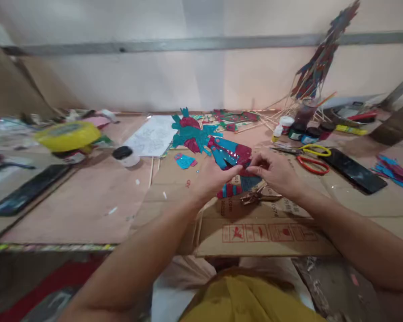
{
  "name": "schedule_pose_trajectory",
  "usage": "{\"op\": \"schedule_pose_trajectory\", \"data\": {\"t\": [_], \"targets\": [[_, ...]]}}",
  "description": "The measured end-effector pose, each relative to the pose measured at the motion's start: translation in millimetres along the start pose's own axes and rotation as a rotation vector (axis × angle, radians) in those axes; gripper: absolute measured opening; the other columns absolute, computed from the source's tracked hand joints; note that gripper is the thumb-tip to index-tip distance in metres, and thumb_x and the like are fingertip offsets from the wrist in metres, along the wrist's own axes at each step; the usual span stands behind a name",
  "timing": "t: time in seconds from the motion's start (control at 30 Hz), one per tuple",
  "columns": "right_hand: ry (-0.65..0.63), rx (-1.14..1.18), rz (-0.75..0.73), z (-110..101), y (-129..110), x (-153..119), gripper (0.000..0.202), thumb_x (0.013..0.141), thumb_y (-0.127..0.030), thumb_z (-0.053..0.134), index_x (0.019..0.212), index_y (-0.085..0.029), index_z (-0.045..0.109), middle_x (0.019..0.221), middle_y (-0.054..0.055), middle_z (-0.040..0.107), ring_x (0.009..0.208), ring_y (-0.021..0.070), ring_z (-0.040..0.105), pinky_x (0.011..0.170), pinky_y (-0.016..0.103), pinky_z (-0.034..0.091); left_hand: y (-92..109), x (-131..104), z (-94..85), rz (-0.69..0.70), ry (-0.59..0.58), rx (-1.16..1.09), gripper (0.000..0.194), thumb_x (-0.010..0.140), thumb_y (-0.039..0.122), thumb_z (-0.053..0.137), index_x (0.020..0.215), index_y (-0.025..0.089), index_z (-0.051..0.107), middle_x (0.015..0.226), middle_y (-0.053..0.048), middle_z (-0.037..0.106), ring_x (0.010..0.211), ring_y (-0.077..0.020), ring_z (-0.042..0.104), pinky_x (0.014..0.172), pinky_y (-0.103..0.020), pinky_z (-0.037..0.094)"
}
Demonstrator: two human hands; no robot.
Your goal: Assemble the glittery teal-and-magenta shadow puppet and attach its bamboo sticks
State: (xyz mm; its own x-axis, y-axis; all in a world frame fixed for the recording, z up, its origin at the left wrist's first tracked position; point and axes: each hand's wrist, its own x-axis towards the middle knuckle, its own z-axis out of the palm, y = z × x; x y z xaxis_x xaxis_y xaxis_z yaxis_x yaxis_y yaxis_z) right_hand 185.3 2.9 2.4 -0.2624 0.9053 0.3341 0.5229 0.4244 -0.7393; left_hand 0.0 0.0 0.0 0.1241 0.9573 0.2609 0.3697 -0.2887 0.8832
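A glossy painted cut-out figure [230, 150] in blue and maroon lies over the cardboard in front of me. My left hand [213, 176] grips its lower edge, thumb pointing to the right. Close beside it, my right hand [272, 170] pinches the figure's right end between thumb and fingers, and the two thumb tips nearly meet. A teal figure part [195, 134] with maroon patches adjoins it at the upper left. Under my hands lie a striped blue and maroon piece [229, 191] and a brown metallic tool [258, 197]. Left of them is a small loose blue piece [185, 161].
Yellow-handled scissors [314, 150], red-handled scissors [312, 165] and a black phone [352, 170] lie at right. Paint jars [297, 130] stand behind them, near painted pieces on sticks [322, 62]. Leftward are a lidded cup [126, 155], drawn paper [151, 135] and yellow tape [67, 136].
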Motion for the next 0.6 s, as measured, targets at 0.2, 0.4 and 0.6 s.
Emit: {"op": "schedule_pose_trajectory", "data": {"t": [0.2, 0.4, 0.6], "targets": [[0.021, 0.029, 0.01, 3.3, 0.1, -2.8, 0.01, 0.076, -0.018, 0.066, 0.07, -0.019, 0.059, 0.068, -0.001, 0.059, 0.063, 0.0136, 0.051, 0.06, 0.026, 0.038, -3.7, -1.7, 1.1, -0.002, 0.052, 0.044, 0.023, 0.067, 0.029, 0.074, 0.053, 0.02, 0.058, 0.042, 0.004, 0.048, 0.047, -0.013, 0.046, 0.049, -0.026, 0.04], [0.045, 0.029, 0.016, 5.9, 2.8, -4.6, 0.009, 0.079, -0.023, 0.065, 0.072, -0.02, 0.06, 0.07, 0.0, 0.059, 0.066, 0.0142, 0.051, 0.061, 0.027, 0.038, -2.6, -1.7, 3.9, 0.055, 0.06, 0.041, 0.019, 0.069, 0.026, 0.073, 0.056, 0.018, 0.062, 0.049, 0.003, 0.054, 0.05, -0.0132, 0.051, 0.056, -0.027, 0.045], [0.035, 0.01, 0.041, 4.2, -2.3, -4.4, 0.01, 0.077, -0.021, 0.067, 0.07, -0.02, 0.059, 0.069, -0.001, 0.058, 0.065, 0.0138, 0.05, 0.06, 0.027, 0.038, -4.8, -4.0, 3.9, 0.089, 0.1, 0.095, 0.027, 0.07, 0.034, 0.074, 0.052, 0.018, 0.06, 0.045, 0.003, 0.052, 0.046, -0.013, 0.048, 0.056, -0.027, 0.045]]}}
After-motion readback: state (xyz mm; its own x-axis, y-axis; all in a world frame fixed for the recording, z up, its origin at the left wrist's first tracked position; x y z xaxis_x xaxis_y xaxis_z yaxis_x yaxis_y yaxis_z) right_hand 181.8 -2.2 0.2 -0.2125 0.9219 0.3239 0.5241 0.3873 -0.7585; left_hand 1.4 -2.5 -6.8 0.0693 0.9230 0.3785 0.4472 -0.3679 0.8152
